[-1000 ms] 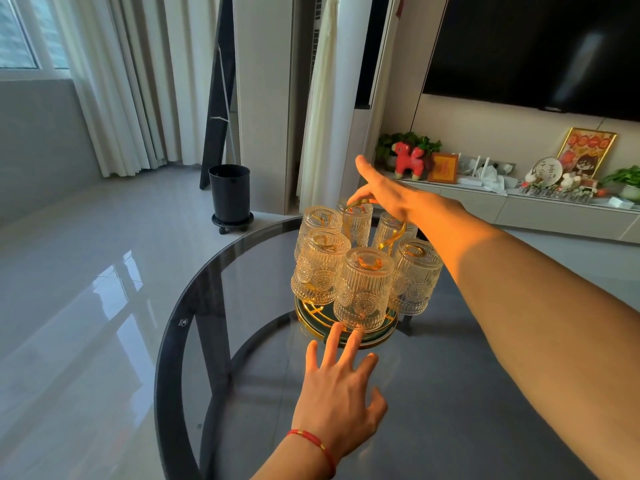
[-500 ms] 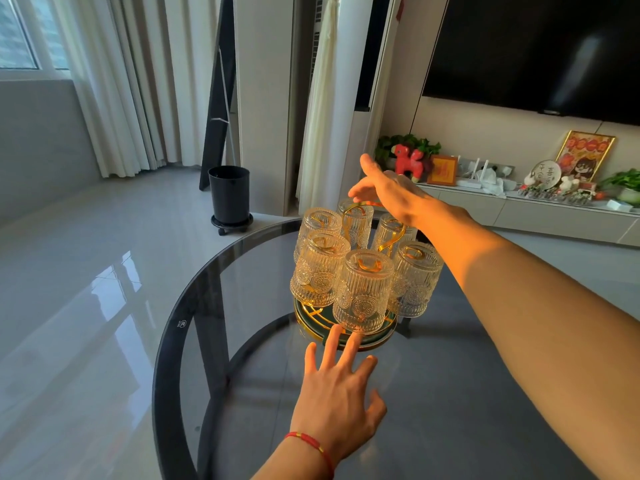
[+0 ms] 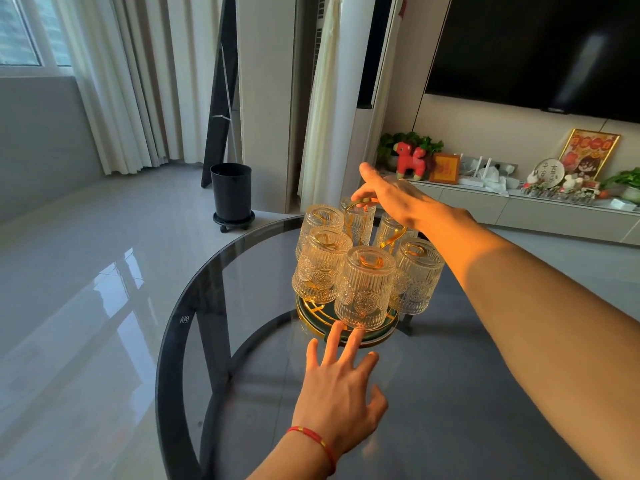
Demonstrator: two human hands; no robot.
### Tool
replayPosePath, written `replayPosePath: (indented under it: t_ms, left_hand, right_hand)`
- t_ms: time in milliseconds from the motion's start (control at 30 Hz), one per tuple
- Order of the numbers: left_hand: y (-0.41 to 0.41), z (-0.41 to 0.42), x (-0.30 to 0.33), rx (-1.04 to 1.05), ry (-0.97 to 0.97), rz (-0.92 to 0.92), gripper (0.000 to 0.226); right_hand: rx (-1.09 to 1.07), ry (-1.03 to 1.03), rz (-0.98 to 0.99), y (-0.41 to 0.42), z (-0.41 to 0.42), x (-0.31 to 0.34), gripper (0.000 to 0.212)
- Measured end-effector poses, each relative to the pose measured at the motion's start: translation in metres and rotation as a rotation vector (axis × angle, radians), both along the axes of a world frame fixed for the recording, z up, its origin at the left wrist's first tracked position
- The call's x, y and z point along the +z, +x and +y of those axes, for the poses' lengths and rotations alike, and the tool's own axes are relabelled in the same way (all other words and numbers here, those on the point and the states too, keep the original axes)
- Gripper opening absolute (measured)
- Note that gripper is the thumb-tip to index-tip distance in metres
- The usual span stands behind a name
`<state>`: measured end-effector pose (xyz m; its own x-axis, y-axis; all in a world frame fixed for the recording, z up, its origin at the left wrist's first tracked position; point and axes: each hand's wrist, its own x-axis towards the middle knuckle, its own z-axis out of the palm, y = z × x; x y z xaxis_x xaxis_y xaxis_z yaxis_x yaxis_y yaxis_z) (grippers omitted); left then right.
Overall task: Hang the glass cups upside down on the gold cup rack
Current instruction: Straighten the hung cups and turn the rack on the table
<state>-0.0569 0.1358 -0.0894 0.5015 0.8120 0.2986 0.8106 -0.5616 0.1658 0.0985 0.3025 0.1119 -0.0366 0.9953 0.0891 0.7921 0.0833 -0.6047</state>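
The gold cup rack (image 3: 313,315) stands on the round dark glass table (image 3: 450,393), with several embossed glass cups (image 3: 365,289) hanging upside down on its arms. My right hand (image 3: 391,199) reaches over the cups, its thumb and fingers curled around the gold ring handle (image 3: 360,203) at the rack's top. My left hand (image 3: 337,396) lies flat on the table in front of the rack, fingers spread, middle fingertips touching the rack's round base. A red string bracelet circles the left wrist.
A black bin (image 3: 231,192) on wheels stands on the floor beyond the table. A low white cabinet (image 3: 554,216) with ornaments and plants runs along the right wall under a dark television (image 3: 540,50). Curtains hang at the left.
My right hand has lowered and closed around the ring handle on top of the rack. My left hand has stayed flat by the base.
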Motion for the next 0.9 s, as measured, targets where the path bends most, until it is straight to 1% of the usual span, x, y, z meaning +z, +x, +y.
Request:
replayPosePath:
  t_ms: [167, 300, 367, 467, 567, 733, 900]
  left_hand:
    - [0.000, 0.002, -0.002, -0.008, -0.032, -0.007, 0.056]
    - [0.000, 0.002, -0.001, -0.014, -0.080, 0.010, 0.062]
    - [0.000, 0.002, 0.000, -0.013, -0.079, 0.010, 0.061]
    - [0.000, 0.001, 0.000, -0.014, -0.070, 0.007, 0.060]
    - [0.000, 0.002, 0.001, -0.015, -0.075, 0.009, 0.061]
    - [0.000, 0.001, 0.001, -0.015, -0.047, 0.004, 0.057]
    - [0.000, 0.001, 0.002, -0.014, -0.022, 0.005, 0.056]
  right_hand:
    - [0.027, 0.057, 0.032, -0.002, -0.007, 0.003, 0.084]
    - [0.119, 0.129, 0.104, -0.015, -0.016, 0.010, 0.076]
    - [0.178, 0.106, 0.053, -0.023, -0.020, 0.013, 0.076]
    - [0.246, 0.036, -0.104, -0.032, -0.023, 0.013, 0.079]
    - [0.269, -0.036, -0.255, -0.036, -0.022, 0.016, 0.084]
    - [0.212, -0.152, -0.302, -0.040, -0.016, 0.024, 0.089]
    - [0.182, -0.171, -0.359, -0.048, -0.012, 0.027, 0.094]
